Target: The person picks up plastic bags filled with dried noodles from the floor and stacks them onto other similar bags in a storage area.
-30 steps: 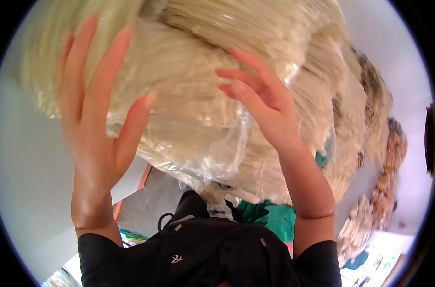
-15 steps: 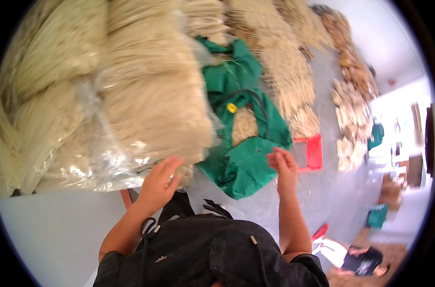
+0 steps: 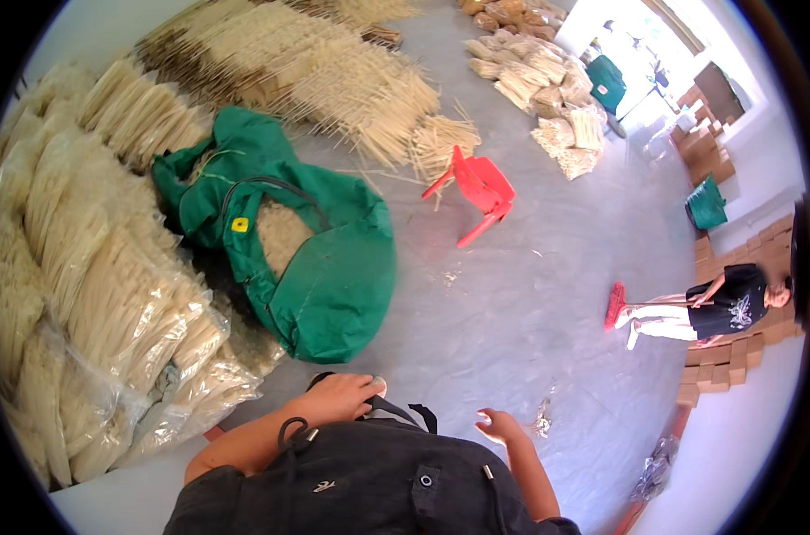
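Green cloth grabs our eye first: the slumped sack [image 3: 347, 285] lies toward the floor's [image 3: 530, 294] left edge, right beside the clear-wrapped bundles [image 3: 102, 259], pale stringy contents [image 3: 280, 236] showing through its opening. We'd judge it soft-sided and floppy, a little slick outside, probably heavy if it's packed right through; we'd take hold by the dark loop [image 3: 275, 181] arching over that opening, or gather the slack cloth on both sides. Down in front of our body, our left hand [image 3: 338, 397] is half curled near a black strap [image 3: 391, 409], and we can't tell whether it grips anything. Our right hand [image 3: 505, 426] hangs well apart over the floor, fingers loosely bent, partly open, nothing seen in it. And look at these textures: long straight strands under shiny crinkled film in the bundles, then, toward the floor's far edge, loose pale sticks [image 3: 351, 98] in bristly heaps. Just past their ragged end sits a smooth red chair [image 3: 487, 183], and by the floor's right edge a person [image 3: 730, 297] holds a red-headed broom [image 3: 614, 306].
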